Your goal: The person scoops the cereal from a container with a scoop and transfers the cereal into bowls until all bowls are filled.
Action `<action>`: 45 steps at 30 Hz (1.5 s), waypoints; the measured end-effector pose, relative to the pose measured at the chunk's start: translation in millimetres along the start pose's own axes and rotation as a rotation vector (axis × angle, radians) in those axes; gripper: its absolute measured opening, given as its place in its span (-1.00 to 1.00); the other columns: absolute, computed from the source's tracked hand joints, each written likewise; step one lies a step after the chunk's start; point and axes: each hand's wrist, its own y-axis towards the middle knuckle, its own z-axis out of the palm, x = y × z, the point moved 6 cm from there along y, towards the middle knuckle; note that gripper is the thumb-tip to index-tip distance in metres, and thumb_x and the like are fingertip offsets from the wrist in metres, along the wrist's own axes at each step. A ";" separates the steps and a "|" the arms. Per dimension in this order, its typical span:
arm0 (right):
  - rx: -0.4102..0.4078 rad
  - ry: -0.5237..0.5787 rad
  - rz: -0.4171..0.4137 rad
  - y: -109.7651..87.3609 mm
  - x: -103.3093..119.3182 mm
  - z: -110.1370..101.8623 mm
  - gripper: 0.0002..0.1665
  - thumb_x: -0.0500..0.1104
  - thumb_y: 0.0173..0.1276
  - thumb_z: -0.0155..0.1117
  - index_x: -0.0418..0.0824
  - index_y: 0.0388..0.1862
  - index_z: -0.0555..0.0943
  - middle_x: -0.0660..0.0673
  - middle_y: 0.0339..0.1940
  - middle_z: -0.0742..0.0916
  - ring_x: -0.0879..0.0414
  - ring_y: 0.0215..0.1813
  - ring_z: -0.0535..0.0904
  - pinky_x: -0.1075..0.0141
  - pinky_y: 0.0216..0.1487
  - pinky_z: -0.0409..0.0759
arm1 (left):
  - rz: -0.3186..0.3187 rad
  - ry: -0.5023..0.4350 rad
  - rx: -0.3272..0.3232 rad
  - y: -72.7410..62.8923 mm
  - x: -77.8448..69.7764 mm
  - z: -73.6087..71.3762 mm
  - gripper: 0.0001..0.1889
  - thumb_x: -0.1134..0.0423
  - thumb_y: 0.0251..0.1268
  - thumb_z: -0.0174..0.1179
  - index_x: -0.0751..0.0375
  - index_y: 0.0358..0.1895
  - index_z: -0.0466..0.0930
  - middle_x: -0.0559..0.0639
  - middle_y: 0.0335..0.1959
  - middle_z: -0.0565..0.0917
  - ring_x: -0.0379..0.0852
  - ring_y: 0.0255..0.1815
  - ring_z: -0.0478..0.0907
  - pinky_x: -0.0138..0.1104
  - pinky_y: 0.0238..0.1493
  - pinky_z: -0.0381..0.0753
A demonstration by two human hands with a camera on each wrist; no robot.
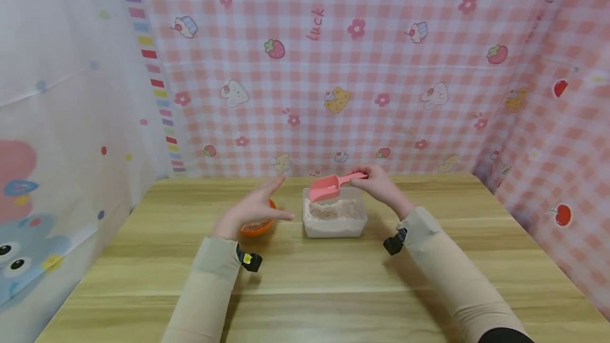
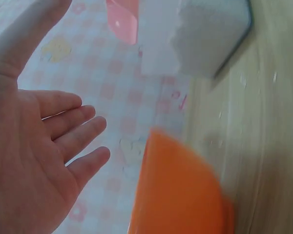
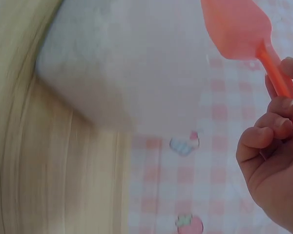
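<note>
My right hand grips the handle of a pink scoop, whose bowl hangs above a translucent plastic box. Inside the box lies a pale, brownish powder. In the right wrist view, fingers and thumb curl round the scoop's handle. My left hand hovers over an orange bowl, thumb and fingers spread. The left wrist view shows that palm holding nothing, apart from the bowl's side. Brownish contents show in the bowl, partly hidden by the hand.
Bowl and box stand side by side on a wooden table near its back edge. A pink checked curtain hangs behind, and a white patterned curtain on the left. Both wrists carry small black cameras.
</note>
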 end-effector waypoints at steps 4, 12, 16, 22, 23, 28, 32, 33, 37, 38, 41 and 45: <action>0.012 -0.018 0.027 -4.0 -8.2 -14.3 -0.73 -0.28 0.32 0.19 -0.43 -0.07 0.61 -0.06 -0.55 0.51 0.17 -0.58 0.22 0.37 -0.55 0.25 | 0.007 -0.022 0.014 8.1 -6.5 13.9 0.14 -0.12 0.02 0.44 0.15 0.56 -0.10 0.07 0.57 -0.05 0.03 0.54 -0.09 -0.01 0.45 0.03; 0.038 -0.081 -0.035 -7.7 -19.7 -35.9 -0.76 -0.34 0.29 0.22 -0.43 -0.10 0.65 -0.15 -0.47 0.60 0.18 -0.54 0.32 0.39 -0.50 0.34 | 0.026 0.058 0.016 24.8 -16.0 36.7 0.12 -0.12 0.01 0.44 0.30 0.53 -0.04 0.17 0.54 0.02 0.08 0.53 -0.06 -0.07 0.47 0.00; 0.049 -0.140 -0.075 -7.5 -20.4 -42.7 -0.77 -0.41 0.22 0.24 -0.42 -0.13 0.67 -0.22 -0.47 0.64 0.18 -0.57 0.32 0.40 -0.54 0.34 | 0.012 0.070 0.023 30.4 -17.3 47.5 0.15 -0.12 0.01 0.44 0.27 0.54 -0.09 0.14 0.55 -0.04 0.06 0.54 -0.10 -0.09 0.47 -0.04; 0.081 -0.232 -0.053 -3.4 -17.9 -46.9 -0.78 -0.36 0.20 0.27 -0.34 -0.15 0.67 -0.09 -0.46 0.64 0.17 -0.52 0.38 0.38 -0.47 0.39 | 0.013 0.106 0.020 36.7 -15.1 58.4 0.20 -0.16 -0.02 0.44 0.24 0.56 -0.16 0.13 0.56 -0.11 0.07 0.54 -0.13 -0.09 0.47 -0.04; 0.086 -0.232 -0.048 -2.9 -17.5 -47.7 -0.79 -0.36 0.20 0.28 -0.33 -0.15 0.67 -0.09 -0.45 0.64 0.15 -0.51 0.39 0.37 -0.46 0.40 | 0.009 0.108 0.020 37.5 -14.5 59.3 0.21 -0.17 -0.02 0.44 0.23 0.56 -0.17 0.13 0.56 -0.11 0.06 0.54 -0.13 -0.09 0.47 -0.03; 0.108 -0.250 -0.067 -1.5 -12.6 -50.9 -0.79 -0.38 0.23 0.27 -0.34 -0.15 0.67 -0.10 -0.48 0.62 0.13 -0.52 0.37 0.35 -0.45 0.38 | -0.007 0.087 0.023 39.0 -12.6 62.1 0.21 -0.18 -0.02 0.44 0.23 0.56 -0.17 0.11 0.57 -0.13 0.03 0.55 -0.15 -0.09 0.47 -0.04; 0.106 -0.318 -0.128 0.8 -1.7 -49.6 -0.78 -0.39 0.19 0.25 -0.31 -0.16 0.68 -0.06 -0.49 0.61 0.13 -0.51 0.37 0.33 -0.45 0.38 | -0.013 0.074 0.020 39.1 -11.9 62.3 0.21 -0.19 -0.01 0.43 0.21 0.56 -0.17 0.09 0.57 -0.13 0.03 0.55 -0.15 -0.08 0.47 -0.03; 0.103 -0.340 -0.147 1.6 1.1 -49.0 -0.77 -0.39 0.17 0.26 -0.30 -0.17 0.68 -0.06 -0.48 0.61 0.12 -0.50 0.37 0.32 -0.43 0.37 | -0.017 0.072 0.019 39.1 -11.7 62.2 0.21 -0.19 -0.01 0.43 0.19 0.56 -0.18 0.08 0.57 -0.14 0.02 0.55 -0.15 -0.08 0.47 -0.03; 0.091 -0.414 -0.193 4.0 8.6 -46.9 -0.77 -0.39 0.12 0.29 -0.25 -0.21 0.69 -0.07 -0.43 0.64 0.09 -0.44 0.38 0.26 -0.39 0.38 | -0.024 0.071 0.019 39.2 -11.2 62.6 0.21 -0.19 -0.01 0.43 0.17 0.57 -0.19 0.08 0.57 -0.14 0.03 0.55 -0.14 -0.06 0.46 -0.01; 0.091 -0.431 -0.199 4.6 9.2 -46.1 -0.77 -0.38 0.11 0.30 -0.24 -0.21 0.69 -0.07 -0.41 0.65 0.09 -0.43 0.39 0.25 -0.38 0.39 | -0.028 0.072 0.022 39.1 -11.1 62.8 0.21 -0.19 -0.01 0.43 0.16 0.57 -0.19 0.07 0.57 -0.14 0.03 0.55 -0.14 -0.06 0.46 -0.01; 0.102 -0.467 -0.203 6.0 11.9 -43.4 -0.77 -0.35 0.12 0.35 -0.22 -0.20 0.70 -0.06 -0.35 0.68 0.06 -0.34 0.48 0.21 -0.27 0.49 | -0.032 0.074 0.025 39.2 -11.1 63.1 0.21 -0.20 -0.01 0.42 0.16 0.57 -0.19 0.08 0.57 -0.14 0.03 0.55 -0.14 -0.06 0.46 -0.01; 0.128 -0.517 -0.190 6.8 16.9 -38.7 -0.74 -0.30 0.14 0.38 -0.22 -0.15 0.69 -0.04 -0.27 0.71 0.02 -0.19 0.60 0.11 -0.09 0.59 | -0.032 0.083 0.022 39.6 -10.9 62.7 0.21 -0.21 -0.01 0.42 0.16 0.57 -0.19 0.07 0.57 -0.13 0.02 0.54 -0.13 -0.08 0.46 0.00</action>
